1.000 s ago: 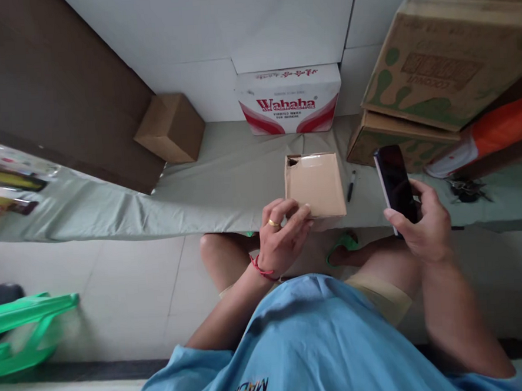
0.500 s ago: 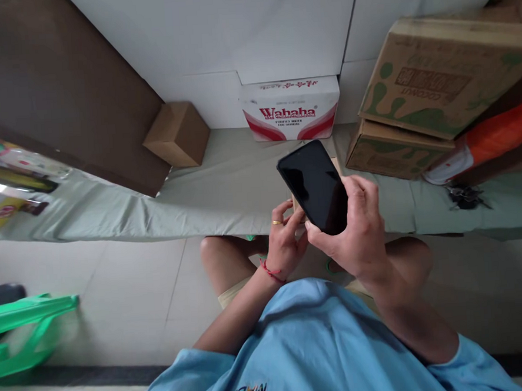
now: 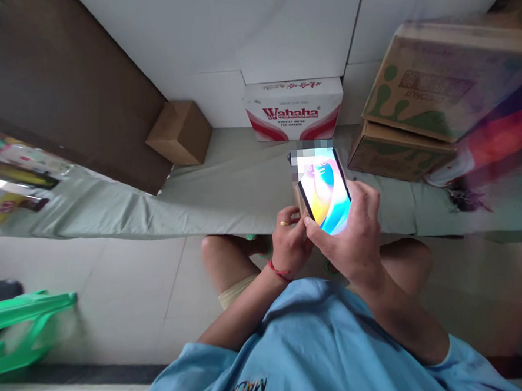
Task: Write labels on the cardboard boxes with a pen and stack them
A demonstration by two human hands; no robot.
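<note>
"So, what comes leftmost?"

"One green plastic seat [image 3: 33, 305] (stool or chair, it's cropped), then one small plain cardboard box [image 3: 184, 132]."

"And the hands?"

"Two. The left hand [image 3: 289, 241] bends its fingers beside one mostly hidden beige box [image 3: 300, 200]; whether they grip it, I can't tell. Behind stands one Wahaha water carton [image 3: 295, 114]. One smartphone [image 3: 329, 191], screen lit, is above the beige box, clasped in the right hand [image 3: 354, 234], thumb at its lower left corner."

"Farther right?"

"Two green-splotched cartons [image 3: 440, 84], one above the other, the upper printed COCONUT."

"Surface and room?"

"Wrinkled pale green cloth [image 3: 225, 192]; pale floor tiles [image 3: 129, 280]; white wall panels [image 3: 188, 23]."
</note>
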